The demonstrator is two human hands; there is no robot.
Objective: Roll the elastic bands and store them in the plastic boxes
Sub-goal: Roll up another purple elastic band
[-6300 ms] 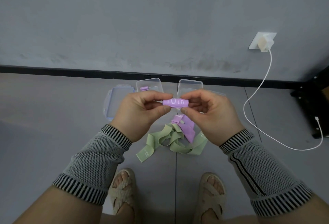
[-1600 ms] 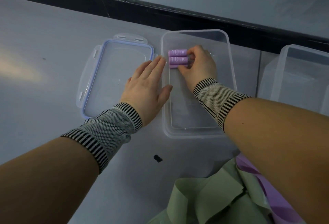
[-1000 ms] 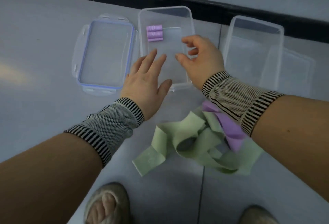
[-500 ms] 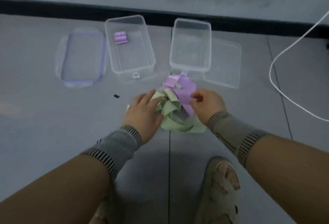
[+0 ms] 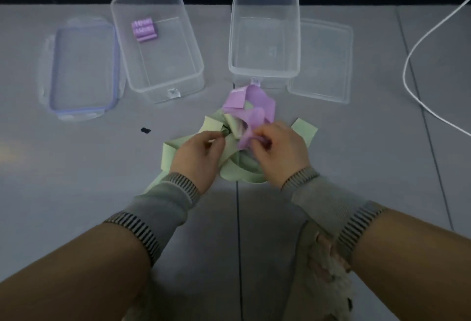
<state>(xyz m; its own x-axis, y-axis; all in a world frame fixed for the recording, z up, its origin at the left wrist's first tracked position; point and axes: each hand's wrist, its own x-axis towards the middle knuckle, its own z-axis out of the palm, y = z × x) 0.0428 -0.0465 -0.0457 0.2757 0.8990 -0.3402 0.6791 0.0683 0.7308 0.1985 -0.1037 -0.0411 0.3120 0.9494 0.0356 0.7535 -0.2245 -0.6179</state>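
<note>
Both hands now off the box, down on the pile. Right hand [image 5: 277, 151] grip pinches purple band [image 5: 251, 111], trailing fwd; left hand [image 5: 197, 157] pinches green band [image 5: 178, 147] beside it. Boxes well ahead.

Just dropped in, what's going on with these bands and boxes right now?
A person is sorting a tangled pile of bands on the floor. The left hand pinches a green band and the right hand pinches a purple band, both unrolled. Rolled purple bands sit in the left plastic box; the right plastic box holds no rolls. Both lids lie beside the boxes.
</note>
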